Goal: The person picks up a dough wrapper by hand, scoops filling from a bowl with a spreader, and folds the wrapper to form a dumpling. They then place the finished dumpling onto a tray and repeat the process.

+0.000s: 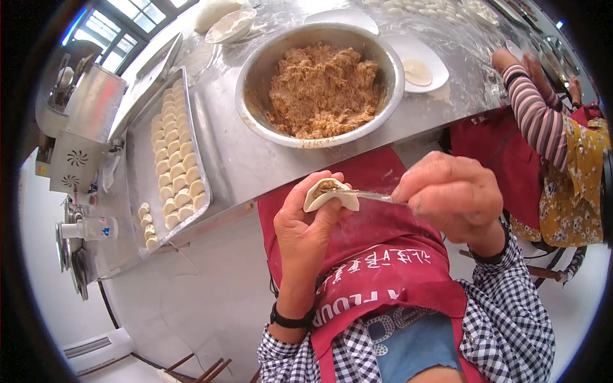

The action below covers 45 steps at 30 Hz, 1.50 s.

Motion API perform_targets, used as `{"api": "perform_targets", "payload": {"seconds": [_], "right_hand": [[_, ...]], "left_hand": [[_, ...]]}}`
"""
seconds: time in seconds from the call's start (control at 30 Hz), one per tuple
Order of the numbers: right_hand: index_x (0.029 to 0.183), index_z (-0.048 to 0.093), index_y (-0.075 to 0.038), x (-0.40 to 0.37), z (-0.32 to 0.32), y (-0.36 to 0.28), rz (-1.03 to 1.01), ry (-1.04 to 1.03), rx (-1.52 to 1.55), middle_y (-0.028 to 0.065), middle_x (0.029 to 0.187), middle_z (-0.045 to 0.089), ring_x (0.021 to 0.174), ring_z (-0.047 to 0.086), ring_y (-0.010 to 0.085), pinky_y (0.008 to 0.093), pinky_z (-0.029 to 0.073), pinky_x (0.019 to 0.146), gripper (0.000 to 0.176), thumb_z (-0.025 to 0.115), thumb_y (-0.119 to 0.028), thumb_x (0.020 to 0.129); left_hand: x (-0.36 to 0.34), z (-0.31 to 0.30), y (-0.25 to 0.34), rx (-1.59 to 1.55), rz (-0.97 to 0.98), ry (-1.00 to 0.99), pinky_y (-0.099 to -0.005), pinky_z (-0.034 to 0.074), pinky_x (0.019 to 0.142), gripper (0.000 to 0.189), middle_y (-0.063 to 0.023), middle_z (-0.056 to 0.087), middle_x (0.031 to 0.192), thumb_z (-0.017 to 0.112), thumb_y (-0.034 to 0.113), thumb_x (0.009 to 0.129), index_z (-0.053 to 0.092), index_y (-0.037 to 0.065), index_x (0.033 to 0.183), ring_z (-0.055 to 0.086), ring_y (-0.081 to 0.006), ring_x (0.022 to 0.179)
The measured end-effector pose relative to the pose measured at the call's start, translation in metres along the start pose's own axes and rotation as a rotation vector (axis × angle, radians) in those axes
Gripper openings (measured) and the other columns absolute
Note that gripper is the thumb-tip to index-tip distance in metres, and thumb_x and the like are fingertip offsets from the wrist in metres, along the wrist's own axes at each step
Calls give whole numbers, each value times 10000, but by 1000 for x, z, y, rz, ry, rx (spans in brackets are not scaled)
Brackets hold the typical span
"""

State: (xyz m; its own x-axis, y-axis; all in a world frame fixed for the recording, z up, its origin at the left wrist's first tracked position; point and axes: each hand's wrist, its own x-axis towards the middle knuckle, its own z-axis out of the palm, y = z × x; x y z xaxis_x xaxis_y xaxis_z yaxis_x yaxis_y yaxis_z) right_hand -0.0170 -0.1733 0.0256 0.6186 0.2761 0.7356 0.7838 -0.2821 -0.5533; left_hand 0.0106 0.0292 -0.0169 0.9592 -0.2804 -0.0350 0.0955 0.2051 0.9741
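Observation:
My left hand (299, 226) cups a dumpling wrapper (313, 203), folded partway up around some brown filling, with the thumb at its front edge. In my right hand (456, 195) is a slim metal utensil (372, 195), gripped by its handle end. The utensil's tip reaches into the wrapper's opening, against the filling; its exact shape is hidden there. Just beyond both hands, a large metal bowl (240, 96) on the table holds a mound of brown minced filling (322, 89).
Left of the bowl, a metal tray (203, 137) carries rows of folded dumplings (175, 153). A white plate (429, 60) with a round wrapper (417, 73) lies right of the bowl. Another person's striped sleeve (536, 112) is at the right. A floury bowl (231, 27) stands behind.

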Motion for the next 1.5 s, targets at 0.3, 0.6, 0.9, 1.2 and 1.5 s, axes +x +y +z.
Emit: {"api": "perform_targets", "payload": {"seconds": [0.3, 0.6, 0.9, 1.2, 1.5], "right_hand": [[813, 596, 3, 1, 10, -4, -182, -42, -155, 134, 846, 617, 711, 626, 251, 305, 534, 598, 217, 645, -82, 619], [793, 584, -5, 7, 12, -5, -263, -17, -230, 133, 835, 619, 701, 632, 245, 301, 542, 571, 221, 651, -103, 608], [818, 585, -14, 22, -5, 11, -273, 62, -419, 140, 822, 622, 688, 628, 250, 313, 526, 558, 147, 627, -33, 679], [903, 602, -6, 10, -3, 90, 384, 445, 85, 60, 803, 644, 719, 583, 84, 212, 463, 642, 74, 593, -24, 831], [927, 608, -4, 9, -6, 76, 364, 524, 231, 82, 832, 644, 698, 570, 86, 214, 467, 595, 98, 586, -36, 837]], "left_hand": [[4, -2, 2, -240, -103, 25, -338, 552, 761, 315, -157, 581, 1076, 577, 34, 842, 494, -21, 1141, 600, -240, 955], [11, -3, 5, -404, -136, 10, -329, 557, 751, 333, -152, 587, 1063, 598, 36, 826, 504, -14, 1142, 605, -244, 948], [39, -4, 12, -367, -86, -33, -314, 566, 732, 323, -136, 586, 1049, 577, 22, 832, 496, -13, 1143, 601, -243, 957], [42, -4, 9, -156, 30, 26, -332, 544, 791, 306, -163, 563, 1102, 511, -29, 847, 480, -17, 1151, 576, -244, 1003], [40, 4, 8, -69, 124, 22, -340, 520, 836, 290, -167, 555, 1114, 510, -9, 861, 469, -23, 1148, 562, -234, 1022]]}}
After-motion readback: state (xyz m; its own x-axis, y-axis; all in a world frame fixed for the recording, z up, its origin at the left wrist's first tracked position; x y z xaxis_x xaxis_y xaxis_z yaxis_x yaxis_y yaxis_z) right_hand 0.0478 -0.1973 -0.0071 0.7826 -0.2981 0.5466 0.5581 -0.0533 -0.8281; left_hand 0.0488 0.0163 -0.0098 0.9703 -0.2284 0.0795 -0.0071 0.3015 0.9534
